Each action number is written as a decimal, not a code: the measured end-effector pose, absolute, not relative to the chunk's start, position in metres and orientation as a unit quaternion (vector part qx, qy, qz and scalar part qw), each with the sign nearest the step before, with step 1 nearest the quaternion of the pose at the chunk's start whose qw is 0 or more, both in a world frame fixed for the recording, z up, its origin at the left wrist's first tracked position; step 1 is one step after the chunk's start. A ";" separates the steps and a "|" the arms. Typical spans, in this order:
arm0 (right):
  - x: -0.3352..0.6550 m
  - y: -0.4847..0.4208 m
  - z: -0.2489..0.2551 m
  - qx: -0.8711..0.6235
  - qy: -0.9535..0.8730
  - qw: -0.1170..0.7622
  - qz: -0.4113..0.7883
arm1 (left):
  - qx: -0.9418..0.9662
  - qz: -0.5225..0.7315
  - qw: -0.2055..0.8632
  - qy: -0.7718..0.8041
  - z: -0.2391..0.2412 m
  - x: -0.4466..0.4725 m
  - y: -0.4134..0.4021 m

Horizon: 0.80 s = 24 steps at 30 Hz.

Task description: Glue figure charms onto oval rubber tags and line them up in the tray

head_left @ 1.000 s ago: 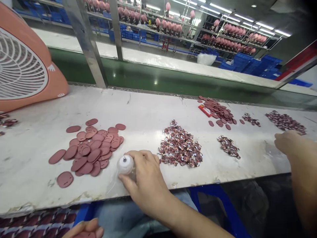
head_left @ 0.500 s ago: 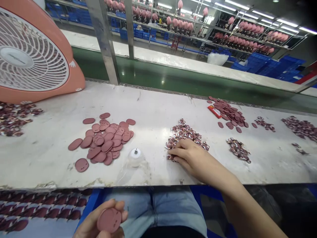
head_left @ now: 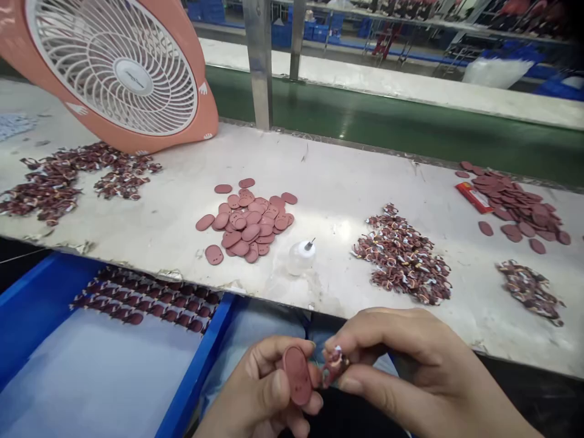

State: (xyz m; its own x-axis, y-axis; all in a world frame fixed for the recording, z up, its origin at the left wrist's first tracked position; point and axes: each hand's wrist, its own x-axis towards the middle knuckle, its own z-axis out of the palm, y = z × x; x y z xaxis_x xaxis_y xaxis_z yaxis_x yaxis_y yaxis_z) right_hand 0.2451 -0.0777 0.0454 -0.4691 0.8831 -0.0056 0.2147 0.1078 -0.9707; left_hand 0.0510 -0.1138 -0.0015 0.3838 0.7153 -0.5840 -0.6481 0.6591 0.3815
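My left hand (head_left: 269, 386) holds a flat reddish-brown oval disc (head_left: 297, 376) upright, its face with small holes toward me. Close beside it, my right hand (head_left: 396, 365) pinches a small dark brown figurine piece (head_left: 335, 365) with white and yellowish bits. Both hands are in front of the table edge, above my lap. A heap of similar small figurine pieces (head_left: 406, 258) lies on the table beyond my right hand. Further left is a pile of oval discs (head_left: 250, 225). Between the two stands a small translucent bottle (head_left: 302, 258) with a thin dark tip.
An orange fan (head_left: 201, 115) stands at the back left, with more small pieces (head_left: 50, 188) by it. Below the table's left side, a blue tray (head_left: 177, 389) holds rows of discs with pieces on them. At right lie more discs (head_left: 515, 198), a red packet (head_left: 474, 198) and small pieces (head_left: 531, 289).
My right hand has left the heap with one small figurine piece and come back beside my left hand. The left hand still holds its disc, now raised. The view has turned left and down.
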 end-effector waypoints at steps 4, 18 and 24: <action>0.239 -0.076 0.045 -0.413 -0.689 0.286 0.522 | 0.050 0.387 0.847 0.360 -0.006 0.049 -0.117; 0.230 -0.073 0.047 -0.389 -0.752 0.252 0.469 | 0.036 0.381 0.852 0.357 -0.003 0.047 -0.115; 0.229 -0.072 0.049 -0.374 -0.771 0.245 0.454 | 0.033 0.385 0.849 0.361 -0.007 0.047 -0.118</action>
State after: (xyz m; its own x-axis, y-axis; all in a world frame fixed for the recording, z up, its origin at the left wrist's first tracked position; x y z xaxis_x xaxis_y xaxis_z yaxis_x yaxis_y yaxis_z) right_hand 0.2289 -0.0725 0.0494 -0.5999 0.7991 0.0382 0.3538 0.3078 -0.8832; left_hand 0.0471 -0.1183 -0.0075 0.4423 0.6774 -0.5879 -0.6304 0.7010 0.3335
